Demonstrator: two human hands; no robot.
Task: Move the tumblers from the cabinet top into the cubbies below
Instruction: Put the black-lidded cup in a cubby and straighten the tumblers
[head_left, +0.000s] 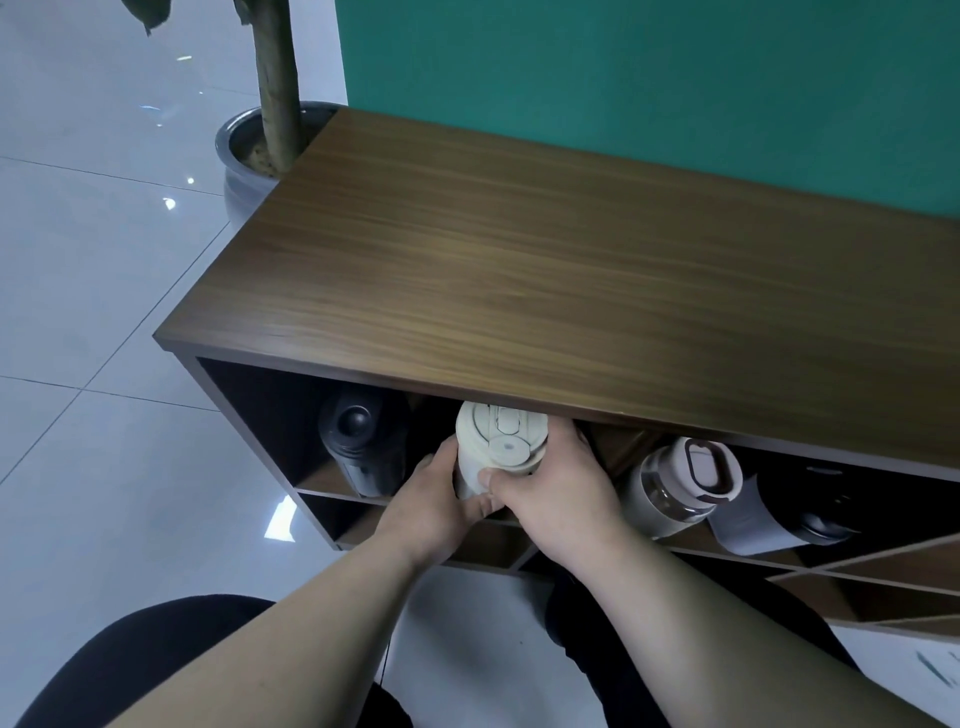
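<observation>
A cream tumbler (488, 447) with a flip lid sits at the mouth of the top-left cubby, its lid just under the cabinet top (571, 270). My left hand (441, 499) wraps its left side and my right hand (556, 493) grips its right side, thumb on the lid rim. A black tumbler (361, 447) stands in the same cubby to the left. In the neighbouring cubby a beige tumbler with a brown-rimmed lid (675, 483) leans, and a black one with a grey sleeve (795, 509) stands further right. No tumbler shows on the cabinet top.
The wooden cabinet stands against a green wall (649, 78). A potted plant in a grey pot (249, 150) is at its far left corner. Lower cubbies with diagonal dividers (872, 577) lie below. White tiled floor (93, 312) spreads to the left; my dark-trousered knees are beneath.
</observation>
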